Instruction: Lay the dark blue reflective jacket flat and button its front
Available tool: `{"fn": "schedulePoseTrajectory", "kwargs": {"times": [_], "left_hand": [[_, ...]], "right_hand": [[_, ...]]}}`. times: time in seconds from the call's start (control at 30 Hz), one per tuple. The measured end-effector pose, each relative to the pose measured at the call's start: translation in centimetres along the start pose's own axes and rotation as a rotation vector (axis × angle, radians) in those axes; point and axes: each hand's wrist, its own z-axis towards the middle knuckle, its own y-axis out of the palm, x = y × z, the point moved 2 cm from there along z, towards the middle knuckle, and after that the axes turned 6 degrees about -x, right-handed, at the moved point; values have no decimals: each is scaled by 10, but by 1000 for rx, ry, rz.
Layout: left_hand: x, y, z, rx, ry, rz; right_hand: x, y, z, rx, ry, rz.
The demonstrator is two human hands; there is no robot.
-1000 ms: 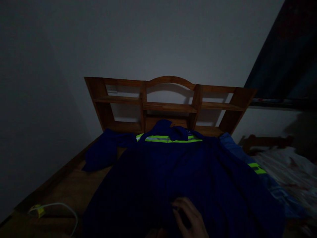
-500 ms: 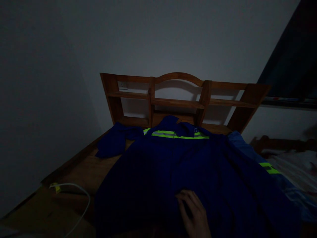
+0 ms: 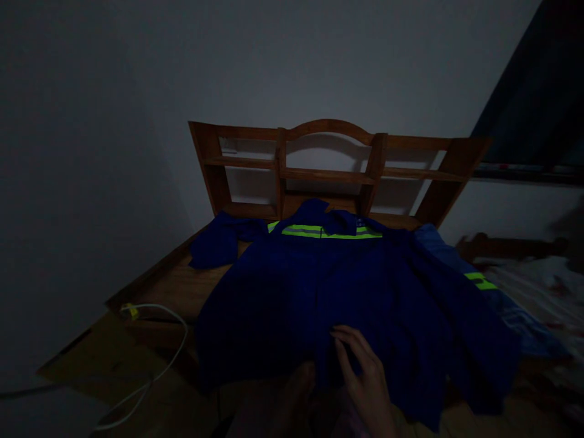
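Your right hand [image 3: 370,378] half-curls over the dark-blue cloth jacket with lime reflective bands [image 3: 356,277]; neither its grip nor your shadowed left hand's [image 3: 302,378] can be told, so align the front evenly.

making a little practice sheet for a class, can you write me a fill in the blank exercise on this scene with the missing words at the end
1. The large garment under the right hand is mainly ____ in colour.
2. The shelf unit beyond it is made of ____.
3. In the picture, the yellow-green band lies ____ the shelf unit and the right hand.
4. The pale cable is on the ____ side of the picture.

Missing words: blue; wood; between; left.
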Motion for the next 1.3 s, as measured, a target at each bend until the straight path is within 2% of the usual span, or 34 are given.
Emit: {"fn": "schedulePoseTrajectory", "kwargs": {"times": [0.07, 0.13, 0.33, 0.4, 0.47, 0.53, 0.67, 0.73, 0.83, 0.97, 1.1, 1.2, 1.3], "left_hand": [[0, 5, 7, -18, 14, 6], [8, 13, 14, -54, 83, 93], [57, 48, 34, -420, 163, 480], [64, 50, 40, -482, 246, 516], [64, 44, 45, -503, 322, 523], [61, 31, 50, -412, 375, 547], [66, 0, 54, -79, 482, 754], [71, -5, 55, -5, 534, 894], [70, 1, 54, -9, 553, 1077], [57, 15, 51, -68, 528, 1259], [45, 23, 46, 16, 582, 1398], [43, 28, 44, 31, 572, 1427], [49, 30, 41, 8, 535, 1351]], "right_hand": [[-5, -4, -1, 6, 4, -21], [-11, -11, 2, 14, 22, -51], [-20, -37, 15, -12, 117, -127], [-16, -40, 17, -46, 117, -131], [-8, -38, 16, -80, 92, -122], [3, -37, 14, -50, 85, -113], [21, -44, 9, 154, 200, -134], [24, -48, 8, 208, 250, -122], [22, -47, 7, 210, 291, -67], [20, -41, 8, 214, 265, 64], [22, -35, 10, 184, 262, 172], [20, -34, 11, 158, 292, 150], [15, -35, 10, 124, 312, 143]]}}
